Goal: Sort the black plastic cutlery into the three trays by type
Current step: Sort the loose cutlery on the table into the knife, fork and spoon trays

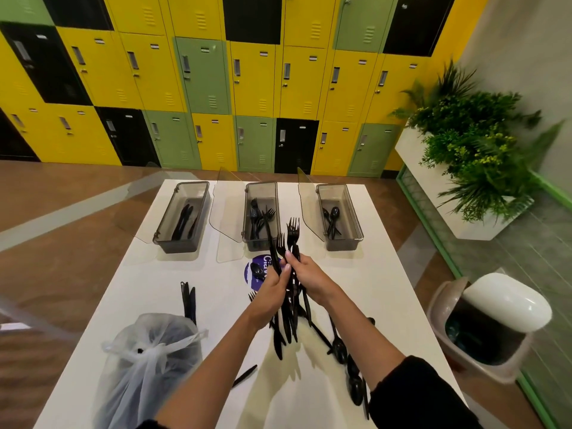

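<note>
Left hand [272,294] and right hand [306,274], fingers [284,270] wrapped round a bunch of forks [292,235]; purple sticker [254,260] maybe reads "Cia".

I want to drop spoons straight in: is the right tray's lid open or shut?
Open. The right tray has its clear lid swung up along its left side, leaving the spoons inside uncovered.

Yellow, green and black lockers [213,75] behind; brown, perhaps wooden floor [62,243]; leafy planter [413,147] right.
</note>
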